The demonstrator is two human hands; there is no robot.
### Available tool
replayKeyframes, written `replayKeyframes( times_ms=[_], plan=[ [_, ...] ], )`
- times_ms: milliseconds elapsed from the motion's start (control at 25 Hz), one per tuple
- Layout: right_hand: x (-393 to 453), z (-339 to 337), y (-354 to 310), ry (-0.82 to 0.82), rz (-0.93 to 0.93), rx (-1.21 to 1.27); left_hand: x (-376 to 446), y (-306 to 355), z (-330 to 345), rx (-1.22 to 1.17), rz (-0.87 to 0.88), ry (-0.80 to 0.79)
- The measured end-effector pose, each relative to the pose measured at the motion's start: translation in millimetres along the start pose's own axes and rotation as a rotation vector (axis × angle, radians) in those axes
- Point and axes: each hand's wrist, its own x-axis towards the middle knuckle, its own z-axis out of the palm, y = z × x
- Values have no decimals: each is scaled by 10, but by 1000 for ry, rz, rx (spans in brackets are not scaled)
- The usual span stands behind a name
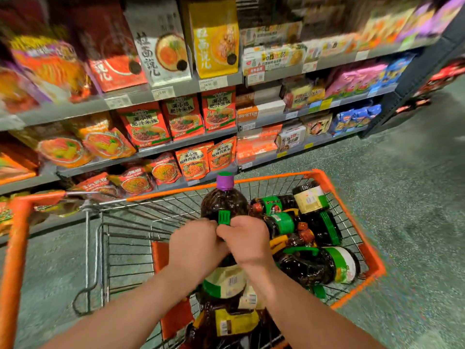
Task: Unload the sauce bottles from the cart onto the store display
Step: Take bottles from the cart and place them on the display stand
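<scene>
Head view looks down my forearms into the cart [352, 195]; nearest me lies a dark bottle with a yellow label [234, 321]; just past it my left hand [195, 245] and right hand [247, 241] close side by side around a big sauce bottle [224, 202], fingers curled at its green handle, purple cap pointing away from me; to its right more bottles [312, 235] lie heaped in the basket; beyond stand shelves [176, 90] of noodle packets.
</scene>
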Motion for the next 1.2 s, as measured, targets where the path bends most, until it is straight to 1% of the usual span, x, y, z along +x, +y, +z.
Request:
replayKeyframes(
  times_ms=[200,280,320,360,440,480,520,600,640,720,760,880,960,1080,1160,1200],
  plan=[
    [-419,-530,-144,-1,-74,46,-338,316,-360,-37,118,29],
    [-476,-714,-240,18,-133,-20,-446,327,-525,-129,112,23],
    [-501,-828,-291,15,-177,-91,-500,317,-608,-197,96,50],
    [-527,-952,-334,-1,-229,-180,-544,300,-695,-281,80,127],
    [-550,-1224,-381,-67,-346,-307,-615,260,-880,-472,43,360],
    [-557,-1355,-385,-111,-404,-342,-660,265,-971,-521,28,426],
    [-564,-1470,-380,-152,-463,-360,-717,306,-1054,-518,21,412],
    [-577,-1670,-362,-222,-555,-347,-819,472,-1125,-383,23,326],
    [-586,-1788,-350,-265,-584,-350,-877,618,-1101,-309,26,340],
    [-590,-2017,-324,-367,-648,-435,-982,952,-1032,-252,4,449],
    [-597,-2122,-323,-417,-711,-541,-1045,1112,-1001,-260,-36,500],
    [-730,-2327,-406,-476,-963,-929,-1369,1509,-940,-255,-220,558],
    [-872,-2376,-482,-502,-1147,-1114,-1680,1728,-913,-175,-353,568],
    [-1196,-2340,-542,-585,-1434,-1227,-2172,2005,-915,51,-574,567],
    [-1438,-2287,-528,-637,-1606,-1229,-2514,2157,-925,180,-646,552],
    [-1573,-2251,-507,-670,-1686,-1192,-2708,2247,-933,224,-674,558]
  ],
)
